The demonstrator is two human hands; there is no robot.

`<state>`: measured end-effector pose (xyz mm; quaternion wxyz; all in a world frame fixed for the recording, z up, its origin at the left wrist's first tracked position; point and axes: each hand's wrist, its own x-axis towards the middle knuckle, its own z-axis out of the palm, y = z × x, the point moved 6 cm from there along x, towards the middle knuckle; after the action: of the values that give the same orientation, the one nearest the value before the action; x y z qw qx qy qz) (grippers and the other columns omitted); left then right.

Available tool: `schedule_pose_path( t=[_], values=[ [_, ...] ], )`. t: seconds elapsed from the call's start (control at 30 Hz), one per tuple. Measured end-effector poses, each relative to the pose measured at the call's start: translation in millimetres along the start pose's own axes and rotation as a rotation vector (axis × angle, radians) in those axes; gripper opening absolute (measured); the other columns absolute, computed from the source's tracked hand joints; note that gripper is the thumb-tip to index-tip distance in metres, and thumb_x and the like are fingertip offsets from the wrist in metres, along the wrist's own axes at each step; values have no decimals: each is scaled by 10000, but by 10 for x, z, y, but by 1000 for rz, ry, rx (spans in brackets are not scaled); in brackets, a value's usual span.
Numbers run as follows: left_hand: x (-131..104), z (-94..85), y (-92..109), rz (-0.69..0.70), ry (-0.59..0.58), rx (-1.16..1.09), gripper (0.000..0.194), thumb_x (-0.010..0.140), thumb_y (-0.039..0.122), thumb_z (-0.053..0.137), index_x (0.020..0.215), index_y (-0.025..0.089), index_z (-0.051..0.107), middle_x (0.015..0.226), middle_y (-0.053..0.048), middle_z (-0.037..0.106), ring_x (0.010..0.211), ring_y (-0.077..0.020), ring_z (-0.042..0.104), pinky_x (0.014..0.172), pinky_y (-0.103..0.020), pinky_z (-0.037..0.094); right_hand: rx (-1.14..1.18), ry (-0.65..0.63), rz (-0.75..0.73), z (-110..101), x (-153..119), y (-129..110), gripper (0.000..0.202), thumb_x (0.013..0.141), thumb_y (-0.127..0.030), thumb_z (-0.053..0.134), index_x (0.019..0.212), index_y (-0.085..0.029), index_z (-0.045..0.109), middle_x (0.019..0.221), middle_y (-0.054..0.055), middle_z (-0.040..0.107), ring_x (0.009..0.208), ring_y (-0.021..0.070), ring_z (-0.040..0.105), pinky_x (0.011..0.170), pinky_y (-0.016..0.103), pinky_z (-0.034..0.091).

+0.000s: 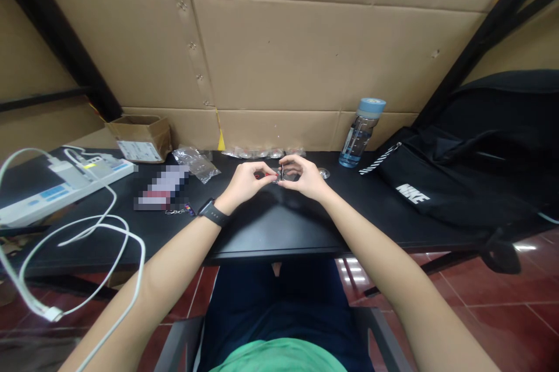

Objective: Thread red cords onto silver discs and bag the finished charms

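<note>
Small metallic part: hung well inside black tabletop front edge; was finger-pinched by left hand and right hand; looked dark.

Sheets of brown cardboard are lining the wall behind the black bench, their creases running across and a vertical seam showing small marks that are probably staples, though the view is too soft to tell. A dark post is slanting down at the left, and another dark post is framing the right. Below, reddish tiles with pale joints are covering the floor, and bright light is reflecting off them. Grey armrests are standing before the bench, whose top is catching a soft sheen.
</note>
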<state>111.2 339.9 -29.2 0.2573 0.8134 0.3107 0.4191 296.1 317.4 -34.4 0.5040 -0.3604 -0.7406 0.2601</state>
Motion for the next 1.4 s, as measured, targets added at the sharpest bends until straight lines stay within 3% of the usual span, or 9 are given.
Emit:
schedule_pose_path(
  t=[0.67,0.93,1.27,1.4],
  values=[
    [22,95,-144,-75,-2,-213,235,783,357,834,937,186,789,951,-68,812,914,-241,765,893,-357,571,-202,-45,-120,27,-10,-161,518,722,-359,915,1189,-253,719,1165,67,746,1015,255,730,819,364,584],
    [6,70,-131,-75,7,-61,202,830,383,782,926,222,856,947,-60,830,891,-259,762,865,-374,568,-197,-55,-95,45,-13,-160,514,718,-354,913,1181,-252,716,1164,69,741,1023,260,726,833,375,593],
    [1,80,-119,-33,-36,-102,267,910,445,724,1030,251,862,1086,-68,823,1035,-280,759,937,-390,563,-207,-25,-109,11,-10,-149,505,723,-393,911,1165,-239,721,1115,70,734,956,237,708,779,354,586],
    [3,77,-130,-59,-16,-130,261,879,440,760,1012,240,863,1063,-76,826,1012,-288,767,922,-394,577,-199,-27,-93,16,-14,-150,510,716,-406,912,1163,-244,725,1125,73,738,970,243,711,787,360,593]
  ],
)
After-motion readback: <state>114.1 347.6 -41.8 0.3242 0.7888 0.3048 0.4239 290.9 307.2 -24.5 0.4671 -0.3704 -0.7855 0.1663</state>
